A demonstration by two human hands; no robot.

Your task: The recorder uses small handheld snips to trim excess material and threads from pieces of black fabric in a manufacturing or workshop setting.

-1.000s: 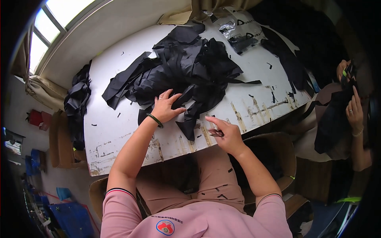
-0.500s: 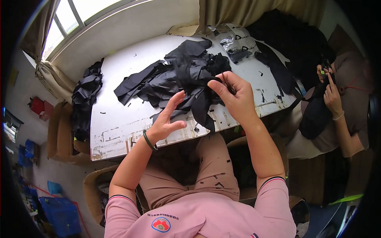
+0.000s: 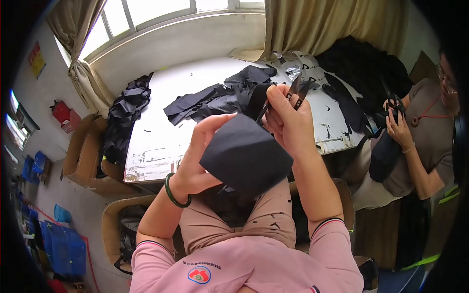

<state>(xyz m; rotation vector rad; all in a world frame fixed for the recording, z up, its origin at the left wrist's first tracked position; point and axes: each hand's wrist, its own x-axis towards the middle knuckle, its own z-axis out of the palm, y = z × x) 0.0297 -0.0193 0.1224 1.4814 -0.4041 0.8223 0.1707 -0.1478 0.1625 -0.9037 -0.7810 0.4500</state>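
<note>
A black fabric piece (image 3: pixel 246 154) hangs above my lap in front of the table. My left hand (image 3: pixel 198 151) grips its left edge, fingers behind and thumb at the lower side. My right hand (image 3: pixel 289 117) is closed around a pair of dark thread snips (image 3: pixel 299 94), the two blades pointing up and apart. Thumb and fingers of that hand are also by the fabric's upper right corner; whether they pinch it is hard to tell. Behind my hands lies a loose pile of black fabric pieces (image 3: pixel 200 105) on the white table (image 3: pixel 151 141).
A cardboard box (image 3: pixel 80 158) with black fabric over it stands left of the table; another box (image 3: pixel 113 224) is beside my left leg. A clear plastic bag (image 3: pixel 305 68) and a black fabric heap (image 3: pixel 364 66) lie at the back right. A co-worker (image 3: pixel 425 122) sits at right, handling black fabric.
A black fabric piece has come off the table toward me, and my left hand, open before, has closed on it. The snips' blades now stand up above my right hand. The view has tilted upward.
</note>
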